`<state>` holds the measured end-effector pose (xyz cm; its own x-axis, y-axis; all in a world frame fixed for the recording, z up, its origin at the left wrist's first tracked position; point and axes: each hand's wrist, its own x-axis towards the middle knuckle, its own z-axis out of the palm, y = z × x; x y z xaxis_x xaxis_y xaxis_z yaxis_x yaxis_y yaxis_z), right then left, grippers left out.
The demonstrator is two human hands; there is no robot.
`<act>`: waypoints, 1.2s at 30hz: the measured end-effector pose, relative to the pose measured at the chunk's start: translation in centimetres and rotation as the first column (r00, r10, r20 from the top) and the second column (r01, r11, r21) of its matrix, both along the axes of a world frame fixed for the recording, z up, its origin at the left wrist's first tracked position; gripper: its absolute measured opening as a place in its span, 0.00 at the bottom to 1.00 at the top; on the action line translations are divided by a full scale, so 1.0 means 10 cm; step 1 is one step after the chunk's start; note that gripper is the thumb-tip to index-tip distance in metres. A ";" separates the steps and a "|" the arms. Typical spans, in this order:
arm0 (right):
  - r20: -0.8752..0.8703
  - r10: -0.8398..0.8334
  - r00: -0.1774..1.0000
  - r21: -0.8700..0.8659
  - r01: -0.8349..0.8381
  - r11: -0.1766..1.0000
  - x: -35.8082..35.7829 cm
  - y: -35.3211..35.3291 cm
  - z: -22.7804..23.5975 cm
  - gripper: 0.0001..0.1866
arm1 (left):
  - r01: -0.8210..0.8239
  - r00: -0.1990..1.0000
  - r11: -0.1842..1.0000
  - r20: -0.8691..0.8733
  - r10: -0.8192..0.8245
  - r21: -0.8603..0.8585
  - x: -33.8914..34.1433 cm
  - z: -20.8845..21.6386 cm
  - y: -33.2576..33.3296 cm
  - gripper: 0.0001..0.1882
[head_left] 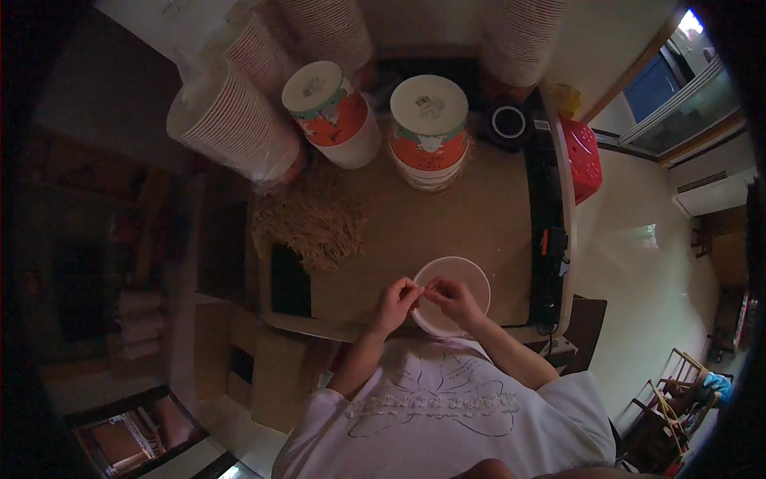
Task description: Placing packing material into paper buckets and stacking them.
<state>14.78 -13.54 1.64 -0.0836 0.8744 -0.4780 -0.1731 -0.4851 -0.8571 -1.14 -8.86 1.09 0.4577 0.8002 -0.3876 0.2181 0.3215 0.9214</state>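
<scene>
Over the near rim of a round white tub (471, 275), both my hands meet with their fingertips close together. My left hand (396, 305) is closed in a pinch at the tub's left side. Above the tub's opening, my right hand (455, 302) pinches toward the left one. Something small and pale may sit between the fingertips, but it is too small to name. The tub stands near the table's front edge on a brown sheet (399, 231). To the left of it lies a tangled heap of thin tan strips (315, 223).
Upturned orange-and-white paper tubs (431, 152) and a second stack (335, 128) stand at the back. Tall nested white tubs in plastic (231, 120) fill the back left. A dark round device (508, 124) sits back right, beside a red basket (582, 160). Cardboard boxes (275, 371) stand below left.
</scene>
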 end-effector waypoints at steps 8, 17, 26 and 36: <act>-0.003 -0.065 0.998 -0.003 0.065 0.998 0.06 -0.01 0.00 0.06 | -0.082 0.994 0.987 0.088 0.071 0.135 0.04 0.14 0.04 0.08; -0.077 -0.037 0.996 0.018 0.038 0.999 0.06 0.01 0.03 0.04 | 0.033 0.992 0.933 -0.124 0.013 0.359 0.03 0.10 0.02 0.05; 0.044 -0.088 0.995 0.226 0.075 0.971 0.03 -0.04 -0.16 0.05 | 0.101 0.977 0.861 -0.215 0.010 0.498 0.10 0.21 0.00 0.04; 0.131 -0.150 0.980 0.263 0.112 0.958 -0.04 -0.06 -0.08 0.05 | 0.114 0.978 0.851 -0.207 -0.006 0.513 0.11 0.08 -0.04 0.06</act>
